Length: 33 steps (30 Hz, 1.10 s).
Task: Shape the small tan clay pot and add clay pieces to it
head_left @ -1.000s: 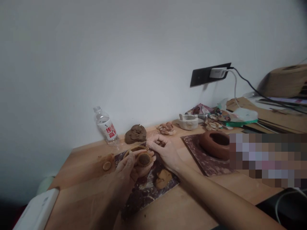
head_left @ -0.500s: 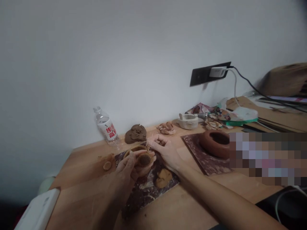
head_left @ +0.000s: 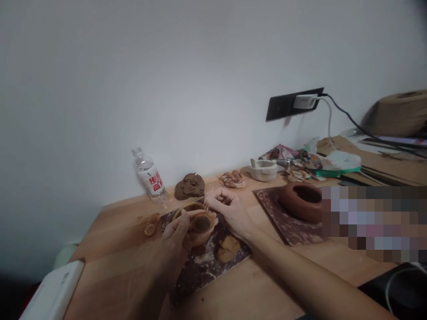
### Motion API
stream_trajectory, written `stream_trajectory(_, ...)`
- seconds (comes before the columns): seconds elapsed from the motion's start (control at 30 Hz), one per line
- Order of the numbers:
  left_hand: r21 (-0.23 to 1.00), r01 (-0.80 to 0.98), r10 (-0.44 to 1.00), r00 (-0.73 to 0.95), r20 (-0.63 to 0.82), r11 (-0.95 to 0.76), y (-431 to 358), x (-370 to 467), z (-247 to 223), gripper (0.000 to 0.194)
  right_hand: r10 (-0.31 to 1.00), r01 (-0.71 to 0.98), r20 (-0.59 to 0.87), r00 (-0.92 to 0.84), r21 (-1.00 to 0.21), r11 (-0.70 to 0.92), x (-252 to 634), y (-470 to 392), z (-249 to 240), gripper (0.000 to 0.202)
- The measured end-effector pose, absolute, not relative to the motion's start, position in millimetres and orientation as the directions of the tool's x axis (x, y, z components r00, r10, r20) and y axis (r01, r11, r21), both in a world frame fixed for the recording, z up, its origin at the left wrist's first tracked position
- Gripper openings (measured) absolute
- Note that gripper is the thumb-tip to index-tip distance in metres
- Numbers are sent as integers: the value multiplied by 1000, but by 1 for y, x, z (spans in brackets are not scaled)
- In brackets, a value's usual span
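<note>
My left hand (head_left: 180,231) is closed around a small round clay piece (head_left: 202,224) with a dark hollow facing up. Just behind it shows the curved rim of a larger yellowish-brown clay bowl (head_left: 180,210), partly hidden by my fingers. With fingertips pinched, my right hand (head_left: 228,206) holds a thin stick-like tool (head_left: 207,206) at the far edge of the small piece. Both hands are over a dark, clay-smeared board (head_left: 200,275), where a flat lump of ochre clay (head_left: 228,248) lies.
A plastic bottle (head_left: 150,178) and a brown clay lump (head_left: 190,186) stand by the wall. Clay scraps (head_left: 232,179) and a whitish bowl (head_left: 263,170) are farther right. A reddish ring-shaped clay form (head_left: 293,206) rests on a second board (head_left: 271,209). A small disc (head_left: 150,230) lies left.
The view has shifted slightly, so everything sits a little to the right. Both hands keep nearly the same pose, the right fingertips still at the small clay piece.
</note>
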<state>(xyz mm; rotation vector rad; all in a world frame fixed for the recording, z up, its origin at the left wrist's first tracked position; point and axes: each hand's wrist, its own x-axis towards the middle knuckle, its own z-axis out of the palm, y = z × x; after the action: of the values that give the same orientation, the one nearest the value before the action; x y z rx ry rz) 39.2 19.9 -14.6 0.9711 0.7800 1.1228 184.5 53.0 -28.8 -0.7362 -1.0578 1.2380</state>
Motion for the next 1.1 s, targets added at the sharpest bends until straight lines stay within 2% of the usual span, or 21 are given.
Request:
stream_trajectory(0.23,901,-405,956,292,-34,156,20,39,-14,34,962,-320,273,-9,-912,256,186,51,-26,25)
stream_trajectory(0.5,933,-339,965,259,-28,118,18,39,-13,35,982,-495,187,-31,-856,147,182,54,-30,32)
stream_trajectory(0.9,906,-383,961,263,-81,182,17,40,-10,37,970,-327,242,-25,-919,220,185,50,-26,28)
stream_trajectory(1.1,929,-340,966,249,-63,148,16,41,-11,40,960,-242,280,-11,-932,270,185,50,-26,26)
